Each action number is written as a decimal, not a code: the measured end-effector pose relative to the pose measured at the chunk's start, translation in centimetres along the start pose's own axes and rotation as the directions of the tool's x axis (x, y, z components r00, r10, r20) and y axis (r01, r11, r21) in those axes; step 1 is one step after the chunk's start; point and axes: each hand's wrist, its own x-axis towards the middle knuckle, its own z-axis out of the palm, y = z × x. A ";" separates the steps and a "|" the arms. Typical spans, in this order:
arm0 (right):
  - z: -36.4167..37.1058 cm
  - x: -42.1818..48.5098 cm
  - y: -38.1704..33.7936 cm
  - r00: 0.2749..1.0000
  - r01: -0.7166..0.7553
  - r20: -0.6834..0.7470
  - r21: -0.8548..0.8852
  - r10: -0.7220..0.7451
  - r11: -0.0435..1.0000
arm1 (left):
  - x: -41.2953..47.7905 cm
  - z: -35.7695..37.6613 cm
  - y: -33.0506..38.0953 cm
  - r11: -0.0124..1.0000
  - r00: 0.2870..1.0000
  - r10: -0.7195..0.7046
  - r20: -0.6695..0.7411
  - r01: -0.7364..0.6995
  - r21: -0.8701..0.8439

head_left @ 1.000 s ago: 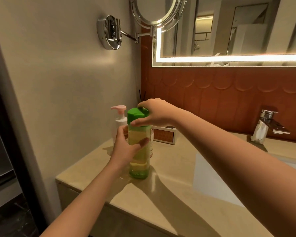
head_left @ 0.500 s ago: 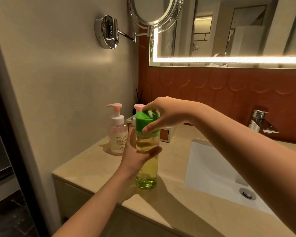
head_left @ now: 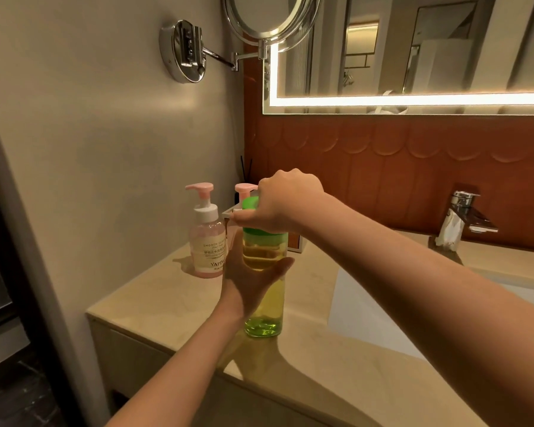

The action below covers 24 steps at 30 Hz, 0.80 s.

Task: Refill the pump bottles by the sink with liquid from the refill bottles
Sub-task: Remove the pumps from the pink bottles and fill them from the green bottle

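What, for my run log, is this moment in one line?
left hand: holds refill bottle | right hand: grips green cap | cap: on | labelled pump bottle: pump on

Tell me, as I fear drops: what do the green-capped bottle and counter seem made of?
The green-capped bottle is probably clear plastic: yellow liquid shows through and the walls are glossy. The counter is likely polished stone or an imitation: beige, smooth, with a soft sheen.

Bench (head_left: 167, 306) surface left and front of the refill bottle (head_left: 264, 303) lies open to approach. Behind, a pump bottle (head_left: 207, 241) stands near the wall (head_left: 105, 149), just beside the left hand (head_left: 239, 275). A second pump bottle (head_left: 244, 188) is partly hidden behind the right hand (head_left: 285, 204). Right side open over the basin (head_left: 367, 309). Mirror arm (head_left: 222, 58) overhangs well above.
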 end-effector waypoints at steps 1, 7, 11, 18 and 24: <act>0.0 0.0 0.3 1.000 0.019 0.010 0.034 -0.020 0.999 | 0.1 0.0 0.0 1.000 1.000 -0.018 0.013 0.018 -0.025; -0.6 0.2 2.6 0.942 0.106 0.269 0.334 -0.202 0.936 | 0.0 -0.4 -0.5 0.994 0.997 -0.041 0.071 0.048 -0.099; -2.5 0.6 4.2 0.838 0.130 0.436 0.424 -0.327 0.896 | 0.0 -0.2 -0.5 0.995 0.996 -0.032 0.085 0.040 -0.094; -2.8 0.4 1.5 0.919 -0.048 0.394 0.203 -0.036 0.978 | -0.1 0.2 -0.3 0.996 0.995 -0.073 0.062 0.076 -0.051; -2.8 1.4 1.0 0.929 0.057 0.363 0.064 -0.077 0.996 | 0.0 0.3 -0.3 0.999 0.997 0.036 0.069 -0.038 0.020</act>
